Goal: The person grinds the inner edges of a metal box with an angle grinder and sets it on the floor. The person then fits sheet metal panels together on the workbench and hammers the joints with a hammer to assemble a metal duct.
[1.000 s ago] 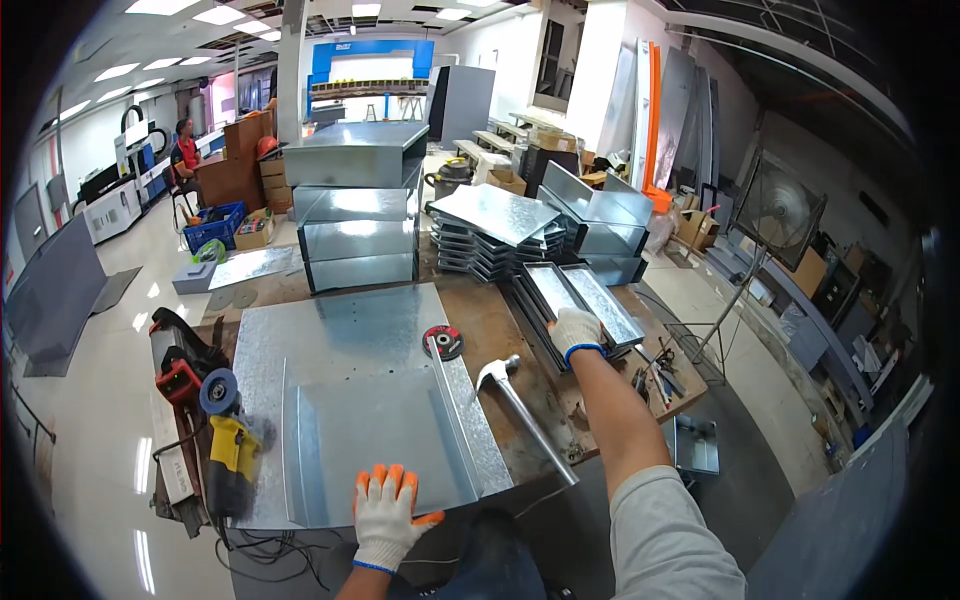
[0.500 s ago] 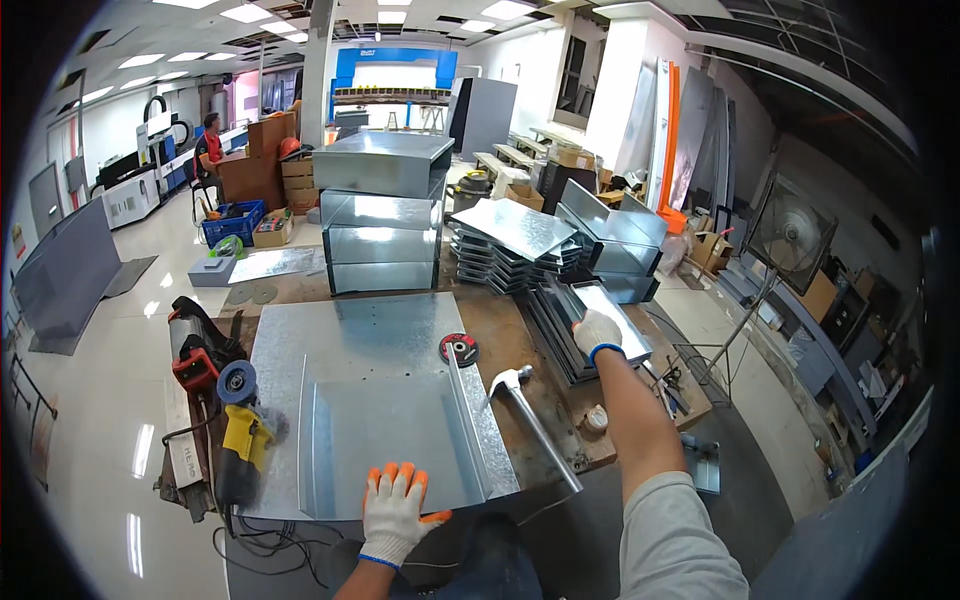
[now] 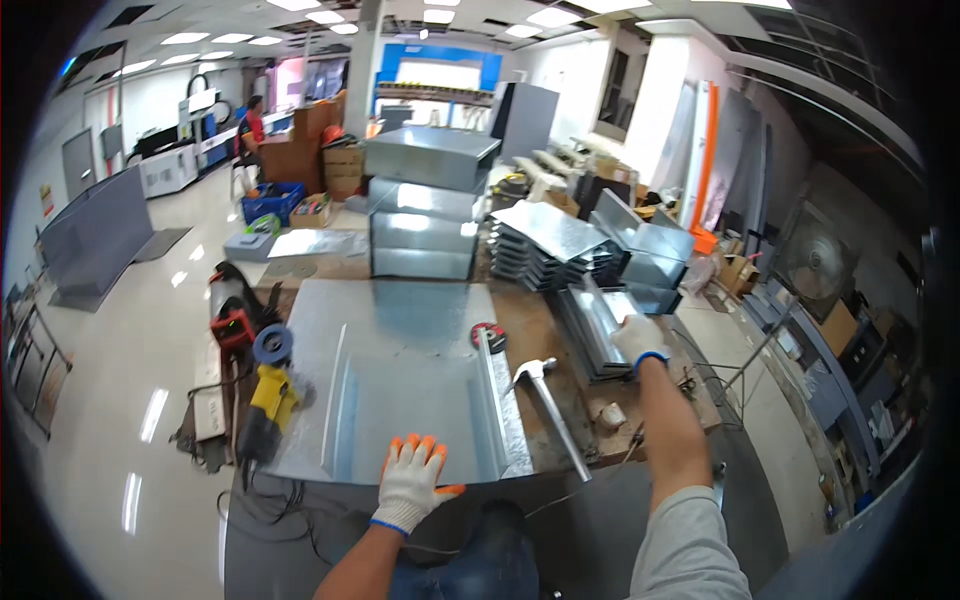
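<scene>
My left hand (image 3: 412,482), in a white glove with orange fingertips, lies with fingers spread on the near edge of a bent sheet-metal panel (image 3: 415,400) with raised side flanges. That panel rests on a larger flat metal sheet (image 3: 330,312). Out to the right, my right hand (image 3: 637,340), gloved too, is closed on the near right end of a bent metal strip (image 3: 598,308). This strip tilts up over a stack of similar dark-edged pieces (image 3: 592,345). A claw hammer (image 3: 556,415) and a red-and-black grinding disc (image 3: 488,338) lie between my hands.
A yellow angle grinder (image 3: 268,398) and a red power tool (image 3: 235,325) sit left of the sheet. Boxy metal housings (image 3: 425,215) and stacked bent panels (image 3: 545,235) stand at the far side. Cables (image 3: 290,515) hang near my legs. A person (image 3: 250,130) sits far left.
The whole view has swung a little to the left. At the right stack, a strip by my right hand now stands tilted up. My left hand stays on the panel's near edge.
</scene>
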`<state>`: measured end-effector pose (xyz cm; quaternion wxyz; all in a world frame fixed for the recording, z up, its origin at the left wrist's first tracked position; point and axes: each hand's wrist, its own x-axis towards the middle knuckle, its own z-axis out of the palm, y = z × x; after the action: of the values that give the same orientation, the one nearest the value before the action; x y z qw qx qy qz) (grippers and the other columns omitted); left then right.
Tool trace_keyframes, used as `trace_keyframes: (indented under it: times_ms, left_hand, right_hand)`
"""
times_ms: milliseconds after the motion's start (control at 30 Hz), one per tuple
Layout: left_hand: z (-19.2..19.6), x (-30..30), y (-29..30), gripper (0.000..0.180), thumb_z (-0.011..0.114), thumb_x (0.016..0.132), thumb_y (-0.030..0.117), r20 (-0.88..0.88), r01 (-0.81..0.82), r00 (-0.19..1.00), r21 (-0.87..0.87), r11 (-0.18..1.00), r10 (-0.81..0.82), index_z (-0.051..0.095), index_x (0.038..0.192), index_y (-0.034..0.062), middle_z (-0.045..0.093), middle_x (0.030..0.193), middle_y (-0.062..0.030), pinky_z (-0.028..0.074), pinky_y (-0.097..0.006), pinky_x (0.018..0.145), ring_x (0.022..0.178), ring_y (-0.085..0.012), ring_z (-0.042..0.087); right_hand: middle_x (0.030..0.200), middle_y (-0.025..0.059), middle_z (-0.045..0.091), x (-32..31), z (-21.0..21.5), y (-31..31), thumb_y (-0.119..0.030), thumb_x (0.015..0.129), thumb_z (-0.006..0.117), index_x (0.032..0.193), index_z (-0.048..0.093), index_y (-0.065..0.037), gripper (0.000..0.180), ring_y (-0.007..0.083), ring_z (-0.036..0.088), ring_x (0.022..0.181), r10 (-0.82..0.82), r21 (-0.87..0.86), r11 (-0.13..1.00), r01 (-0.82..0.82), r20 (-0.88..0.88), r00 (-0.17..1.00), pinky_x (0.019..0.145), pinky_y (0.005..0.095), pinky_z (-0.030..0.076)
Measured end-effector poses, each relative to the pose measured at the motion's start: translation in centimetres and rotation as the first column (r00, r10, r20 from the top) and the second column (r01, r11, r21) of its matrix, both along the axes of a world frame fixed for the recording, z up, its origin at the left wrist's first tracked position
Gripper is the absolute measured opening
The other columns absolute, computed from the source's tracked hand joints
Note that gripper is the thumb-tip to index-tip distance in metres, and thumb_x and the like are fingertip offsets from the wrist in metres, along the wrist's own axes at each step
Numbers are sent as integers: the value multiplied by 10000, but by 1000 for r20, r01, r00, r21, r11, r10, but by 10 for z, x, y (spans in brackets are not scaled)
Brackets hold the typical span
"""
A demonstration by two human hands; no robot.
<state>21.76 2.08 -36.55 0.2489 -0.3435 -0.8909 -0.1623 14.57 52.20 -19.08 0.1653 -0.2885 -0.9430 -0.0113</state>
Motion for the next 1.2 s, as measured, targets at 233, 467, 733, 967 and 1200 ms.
trace_keyframes:
  times_ms: [233,467,733,967,1200]
  left_hand:
    - [7,-9,-3,734,850,740,530,94,55,994,98,994,-64,662,1279,68,611,1379,-107,349,-538,1196,1312,-371,533]
    - [61,50,-51,614,864,772,240,-100,222,974,585,780,-202,670,1325,58,658,1417,-137,432,-535,1172,1353,-365,585]
    - [48,-23,-170,617,657,1034,136,300,-270,857,954,132,-420,454,1607,26,482,1632,-164,389,-367,1201,1499,-288,466]
    - [44,-60,-164,688,626,1026,85,450,-247,561,892,378,-695,368,1662,28,365,1716,-161,392,-333,1179,1588,-280,344]
    - [46,-67,-148,748,590,963,32,551,-300,540,832,466,-636,354,1673,26,333,1739,-156,396,-323,1161,1607,-270,306]
  right_hand:
    - [771,41,635,103,22,-66,-203,903,754,936,669,-63,167,197,513,611,179,-79,949,-307,-666,725,595,358,450]
    - [820,22,610,211,5,-132,-42,879,752,1000,679,-12,144,111,462,618,272,-143,907,-397,-521,809,556,265,366]
    - [1451,180,642,226,10,-257,69,705,649,1299,687,-23,602,379,658,1218,727,-163,377,-912,-558,401,1014,428,560]
    - [1331,59,667,215,-34,-358,-111,835,711,1239,676,-107,406,299,639,1216,986,4,140,-990,-87,139,1057,434,509]
    - [1273,58,659,180,-84,-355,-182,913,661,1202,660,-126,294,268,618,1135,975,102,205,-973,70,213,1044,397,483]
